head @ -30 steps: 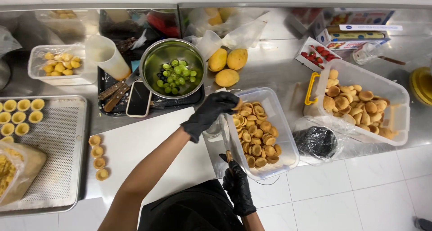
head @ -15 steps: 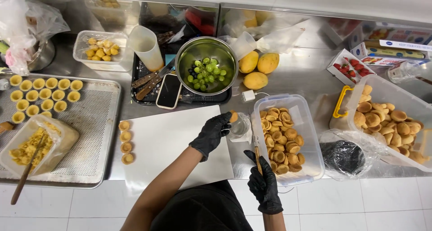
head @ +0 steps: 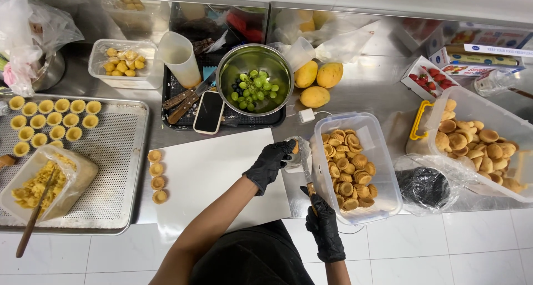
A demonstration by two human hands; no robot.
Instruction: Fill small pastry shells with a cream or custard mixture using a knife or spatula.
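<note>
left hand, black-gloved, is closing its fingers around a small tart shell beside the clear tub of tart shells on the steel desk. right hand, gloved too, is gripping a knife, blade pointing up toward the shell, over the white board.

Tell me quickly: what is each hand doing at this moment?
Left hand: grip closed on a small tart shell, above the white board.
Right hand: grip closed on a knife, beside the clear tub of shells.
</note>
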